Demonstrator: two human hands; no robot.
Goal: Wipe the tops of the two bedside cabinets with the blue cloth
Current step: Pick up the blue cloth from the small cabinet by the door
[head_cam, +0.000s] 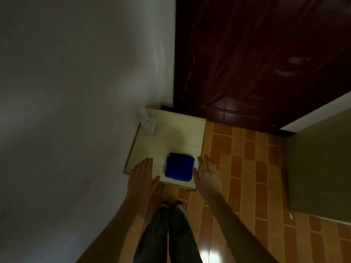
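Note:
A folded blue cloth (179, 167) lies near the front edge of a pale wooden bedside cabinet top (176, 135). My left hand (142, 175) hovers flat over the cabinet's front left part, fingers straight and holding nothing. To the right of the cloth, my right hand (208, 174) is open at the cabinet's front right corner, its thumb close to the cloth's edge. Neither hand grips the cloth. Only one cabinet is in view.
A clear plastic water bottle (149, 122) stands at the cabinet's back left, against the white wall (76, 92). A dark red wooden door (256, 63) is behind the cabinet. Orange brick-pattern floor (247, 168) lies to the right, with a grey-green surface (319, 168) at far right.

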